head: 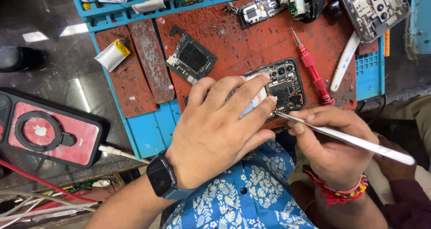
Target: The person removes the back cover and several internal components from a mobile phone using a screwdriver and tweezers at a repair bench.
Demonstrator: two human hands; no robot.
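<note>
Blue flowered shirt (242, 197) closest to the lens, both hands busy above it on an opened phone (280, 87).

The left hand (215, 130), a dark watch (161, 177) on its wrist, lies flat over the phone's lower half, fingers pressed down on it, which looks meant to keep it from sliding on the red work mat (251, 40). The right hand (332, 143), a red thread band at its wrist, is pinched shut on metal tweezers (345, 139) whose tip meets the phone's lower edge just beside the left fingertips. A red screwdriver (312, 72) and a white pry tool (345, 60) lie near, within easy reach. The blue tray (148, 130) under the mat holds small parts in its top slots; a loose circuit board (191, 58) and a silver battery (112, 54) rest on the mat. A red-backed phone (49, 130) charges on the desk (67, 81).
</note>
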